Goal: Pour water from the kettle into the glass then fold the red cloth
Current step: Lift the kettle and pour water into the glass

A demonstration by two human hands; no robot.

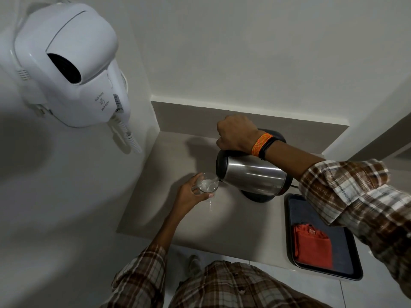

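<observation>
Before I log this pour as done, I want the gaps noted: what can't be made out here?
- Head view: the kettle handle, hidden under the right hand.
- The glass: its water level is too small and blurred; the left hand covers its near side.
- The red cloth on the tray: its folds are unclear.
- Hair dryer label: print mostly too small.

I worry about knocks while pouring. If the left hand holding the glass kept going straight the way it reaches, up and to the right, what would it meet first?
Most likely the kettle: the left hand holds the glass just below its spout, though depth is hard to judge.
</observation>
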